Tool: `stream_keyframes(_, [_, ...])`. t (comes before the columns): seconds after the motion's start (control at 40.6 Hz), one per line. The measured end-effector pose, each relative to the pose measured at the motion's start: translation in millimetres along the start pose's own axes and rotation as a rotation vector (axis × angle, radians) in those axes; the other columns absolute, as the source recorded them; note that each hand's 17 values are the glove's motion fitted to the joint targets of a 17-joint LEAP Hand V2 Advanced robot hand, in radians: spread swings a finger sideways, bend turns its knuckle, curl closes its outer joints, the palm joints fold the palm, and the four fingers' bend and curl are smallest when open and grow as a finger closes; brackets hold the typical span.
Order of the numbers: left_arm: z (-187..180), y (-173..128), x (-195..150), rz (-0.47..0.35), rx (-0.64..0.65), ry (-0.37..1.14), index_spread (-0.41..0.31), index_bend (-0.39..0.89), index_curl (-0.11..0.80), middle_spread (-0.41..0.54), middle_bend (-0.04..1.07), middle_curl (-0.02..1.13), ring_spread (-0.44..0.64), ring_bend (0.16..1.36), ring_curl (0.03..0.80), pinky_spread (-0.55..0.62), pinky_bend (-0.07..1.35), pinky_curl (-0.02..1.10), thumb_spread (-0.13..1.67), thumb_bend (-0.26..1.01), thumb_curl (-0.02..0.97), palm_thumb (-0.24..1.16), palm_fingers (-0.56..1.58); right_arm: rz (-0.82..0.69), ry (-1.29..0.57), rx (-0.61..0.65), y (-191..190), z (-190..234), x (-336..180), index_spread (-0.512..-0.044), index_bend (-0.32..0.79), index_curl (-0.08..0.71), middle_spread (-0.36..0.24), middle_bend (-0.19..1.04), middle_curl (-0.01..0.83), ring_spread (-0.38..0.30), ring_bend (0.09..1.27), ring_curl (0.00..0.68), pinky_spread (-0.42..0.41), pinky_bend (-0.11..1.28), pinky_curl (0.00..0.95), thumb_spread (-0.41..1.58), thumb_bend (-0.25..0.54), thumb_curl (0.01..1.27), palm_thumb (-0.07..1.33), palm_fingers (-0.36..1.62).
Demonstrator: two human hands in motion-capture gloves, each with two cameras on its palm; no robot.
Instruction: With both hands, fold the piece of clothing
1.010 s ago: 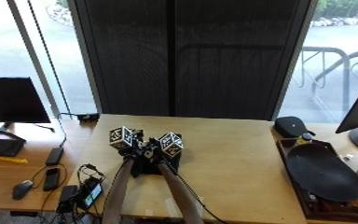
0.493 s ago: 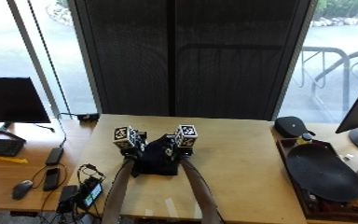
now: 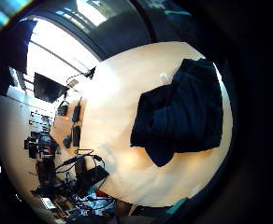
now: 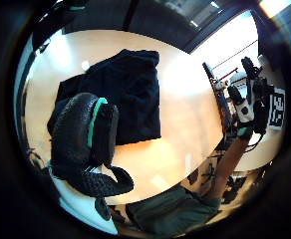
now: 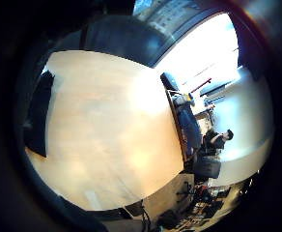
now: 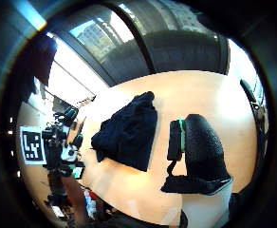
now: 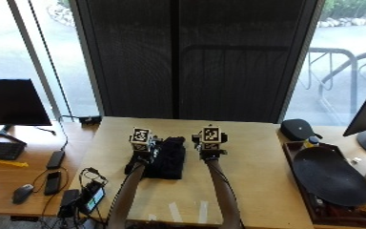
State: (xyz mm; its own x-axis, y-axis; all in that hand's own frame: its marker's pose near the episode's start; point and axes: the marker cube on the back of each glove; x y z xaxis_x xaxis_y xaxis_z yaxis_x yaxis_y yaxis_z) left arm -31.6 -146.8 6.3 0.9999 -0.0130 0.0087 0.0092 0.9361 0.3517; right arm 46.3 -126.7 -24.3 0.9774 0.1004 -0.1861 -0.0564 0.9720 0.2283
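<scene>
Both forearms reach up from the near edge of the pale wood worktop. Left hand is raised over the near-left part of the dark garment; right hand is just beside the garment's right edge, over bare wood. Neither touches cloth, going by the palm views: the whole garment lies flat, apart from each palm. Left grip: thumb loosely curled, holding nothing. Right grip: thumb likewise relaxed, nothing held. Garment is bunched into a rough fold, left of centre on the worktop, edges uneven. Two pale tape strips sit near the front edge. Far right: black round tray. Left desk: monitor, mouse, phone.
</scene>
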Motion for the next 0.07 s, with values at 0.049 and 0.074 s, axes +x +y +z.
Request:
stream_keyframes(0.049, [3.8,10.6,6.5,0.005,-0.085,0.031,-0.134,0.15,0.396,-0.038,0.17,0.39,0.16,0.42,0.336,0.38,0.22,0.33,1.33,0.04,0.275,0.31,0.45,0.009,0.012,0.070,-6.5,-6.3,2.7,-0.357,0.20,0.305,-0.013,0.12,0.303,0.142,0.19,0.289,0.306,0.57,0.330,1.29,-0.008,0.45,0.65,0.19])
stream_keyframes(0.074, [3.6,12.3,8.5,0.007,-0.096,0.039,-0.133,0.15,0.396,-0.037,0.17,0.39,0.16,0.43,0.337,0.38,0.22,0.33,1.32,0.03,0.277,0.31,0.45,0.010,0.013,0.164,-17.9,-12.0,3.2,-0.359,0.20,0.309,-0.011,0.12,0.298,0.145,0.19,0.289,0.308,0.57,0.330,1.29,-0.009,0.45,0.65,0.19])
